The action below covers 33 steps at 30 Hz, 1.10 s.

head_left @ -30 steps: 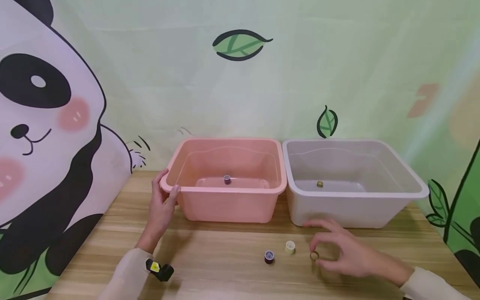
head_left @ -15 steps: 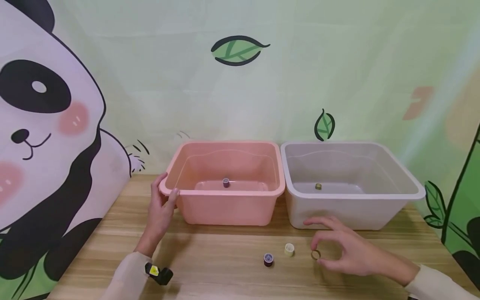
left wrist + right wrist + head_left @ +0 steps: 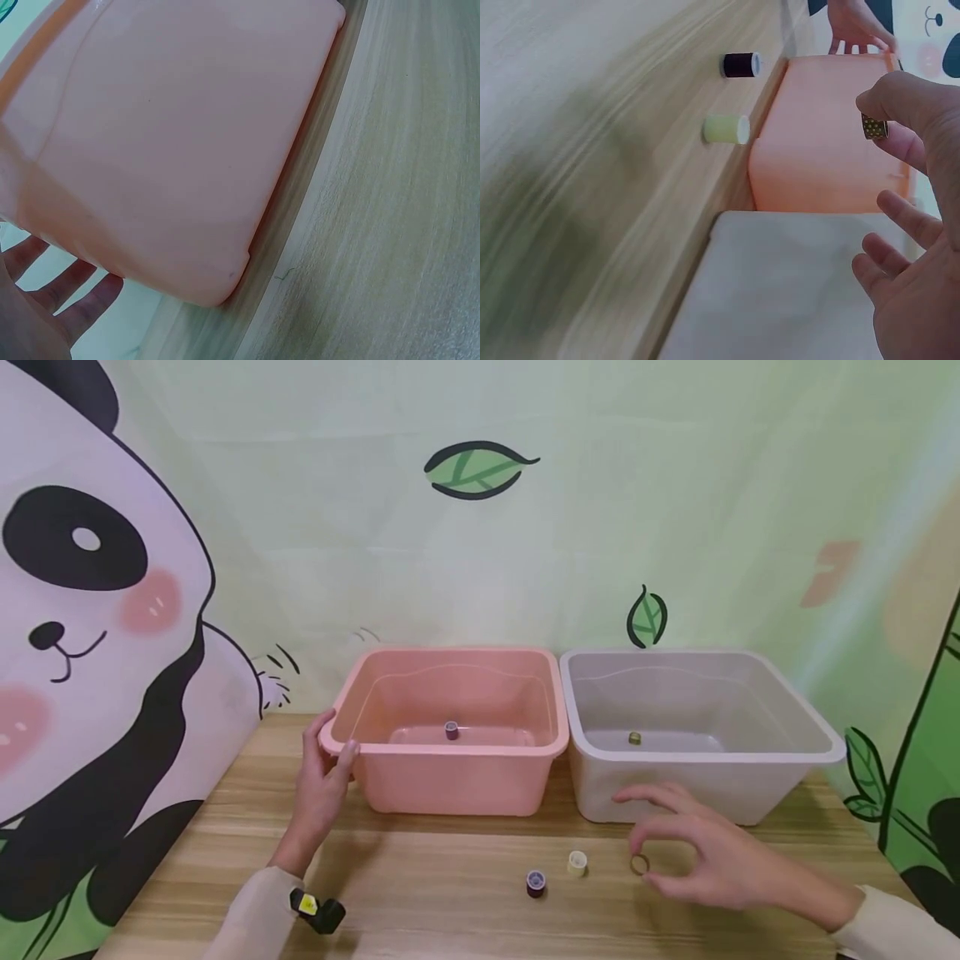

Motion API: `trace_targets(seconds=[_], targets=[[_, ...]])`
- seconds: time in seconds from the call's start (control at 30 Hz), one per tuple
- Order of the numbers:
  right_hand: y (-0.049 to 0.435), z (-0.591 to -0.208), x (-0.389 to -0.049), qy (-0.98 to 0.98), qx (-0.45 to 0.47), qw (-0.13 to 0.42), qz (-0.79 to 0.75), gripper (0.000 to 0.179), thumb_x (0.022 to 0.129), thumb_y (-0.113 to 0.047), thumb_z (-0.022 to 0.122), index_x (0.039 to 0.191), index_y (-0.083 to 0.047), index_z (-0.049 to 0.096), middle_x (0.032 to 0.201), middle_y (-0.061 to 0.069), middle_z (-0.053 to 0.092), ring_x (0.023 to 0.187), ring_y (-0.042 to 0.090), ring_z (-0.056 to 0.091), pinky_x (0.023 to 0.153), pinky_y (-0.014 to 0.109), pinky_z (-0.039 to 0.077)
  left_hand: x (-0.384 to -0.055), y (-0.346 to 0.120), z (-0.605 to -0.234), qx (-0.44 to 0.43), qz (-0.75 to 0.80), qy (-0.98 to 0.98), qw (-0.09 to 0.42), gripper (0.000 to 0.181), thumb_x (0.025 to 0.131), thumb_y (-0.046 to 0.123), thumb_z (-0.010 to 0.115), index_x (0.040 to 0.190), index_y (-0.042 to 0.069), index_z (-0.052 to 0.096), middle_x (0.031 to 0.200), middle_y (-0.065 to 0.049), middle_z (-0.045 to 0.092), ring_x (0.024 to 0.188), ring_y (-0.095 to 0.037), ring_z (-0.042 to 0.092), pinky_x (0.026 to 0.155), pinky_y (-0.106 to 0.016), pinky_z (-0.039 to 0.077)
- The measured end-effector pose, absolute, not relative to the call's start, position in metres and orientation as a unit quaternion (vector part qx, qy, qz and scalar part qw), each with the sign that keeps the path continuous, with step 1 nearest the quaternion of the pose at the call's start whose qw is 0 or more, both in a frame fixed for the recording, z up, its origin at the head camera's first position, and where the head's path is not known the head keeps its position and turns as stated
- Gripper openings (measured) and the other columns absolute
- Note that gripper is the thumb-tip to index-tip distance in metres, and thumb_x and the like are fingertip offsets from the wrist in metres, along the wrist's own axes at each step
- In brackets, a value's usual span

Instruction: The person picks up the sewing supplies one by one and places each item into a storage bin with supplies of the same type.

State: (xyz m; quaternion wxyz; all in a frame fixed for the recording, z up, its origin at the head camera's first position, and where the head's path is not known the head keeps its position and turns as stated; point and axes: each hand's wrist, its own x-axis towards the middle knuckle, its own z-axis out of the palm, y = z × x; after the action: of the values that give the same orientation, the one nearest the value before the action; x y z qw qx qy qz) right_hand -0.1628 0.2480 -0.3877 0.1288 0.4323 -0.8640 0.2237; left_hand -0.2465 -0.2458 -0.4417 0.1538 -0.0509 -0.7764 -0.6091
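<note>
My left hand (image 3: 318, 793) grips the left front corner of the pink basin (image 3: 450, 781), thumb at the front rim and fingers along the side. My right hand (image 3: 708, 852) pinches a gold ring thimble (image 3: 874, 127) with a dimpled surface between thumb and index finger, other fingers spread. It hovers above the table in front of the grey basin (image 3: 600, 789). On the table to its left stand a pale yellow thread spool (image 3: 577, 863) and a dark purple thread spool (image 3: 536, 884). Another purple spool (image 3: 452, 731) is inside the pink basin. A gold thimble (image 3: 634, 738) lies in the grey one.
Both basins stand side by side at the back of the wood-grain table (image 3: 450, 893). Behind them hangs a green backdrop (image 3: 322, 527) printed with a panda and leaves. A black wrist device (image 3: 318, 912) is on the left sleeve.
My right hand has moved slightly right and up with the thimble pinched in it. The left hand keeps its hold on the pink basin. The head view has tilted up a little.
</note>
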Motion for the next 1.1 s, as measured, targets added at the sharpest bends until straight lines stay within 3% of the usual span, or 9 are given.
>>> trace_targets(seconds=[0.4, 0.67, 1.1], targets=[[0.252, -0.364, -0.163, -0.87, 0.428, 0.115, 0.216, 0.047, 0.073, -0.019, 0.091, 0.1, -0.046, 0.063, 0.148, -0.01, 0.051, 0.134, 0.018, 0.047, 0.103, 0.045, 0.048, -0.246, -0.246, -0.442, -0.048, -0.608, -0.778, 0.15, 0.066, 0.106, 0.04, 0.056, 0.16, 0.038, 0.018, 0.164, -0.006, 0.031, 0.133, -0.032, 0.05, 0.087, -0.019, 0.054], [0.253, -0.341, -0.169, -0.853, 0.45, 0.128, 0.231, 0.047, 0.075, -0.011, 0.088, 0.1, -0.042, 0.064, 0.136, -0.011, 0.059, 0.124, 0.016, 0.055, 0.103, 0.018, 0.04, -0.245, -0.245, -0.44, -0.046, -0.605, -0.782, 0.142, 0.066, 0.106, 0.043, 0.055, 0.159, 0.04, 0.017, 0.165, -0.003, 0.029, 0.134, -0.031, 0.049, 0.09, -0.022, 0.055], [0.252, -0.304, -0.186, -0.84, 0.464, 0.157, 0.234, 0.046, 0.073, -0.005, 0.086, 0.099, -0.037, 0.065, 0.132, -0.009, 0.062, 0.12, 0.014, 0.057, 0.098, 0.018, 0.043, -0.244, -0.246, -0.439, -0.041, -0.603, -0.785, 0.138, 0.066, 0.105, 0.046, 0.056, 0.159, 0.041, 0.017, 0.165, -0.003, 0.03, 0.134, -0.031, 0.05, 0.093, -0.031, 0.056]])
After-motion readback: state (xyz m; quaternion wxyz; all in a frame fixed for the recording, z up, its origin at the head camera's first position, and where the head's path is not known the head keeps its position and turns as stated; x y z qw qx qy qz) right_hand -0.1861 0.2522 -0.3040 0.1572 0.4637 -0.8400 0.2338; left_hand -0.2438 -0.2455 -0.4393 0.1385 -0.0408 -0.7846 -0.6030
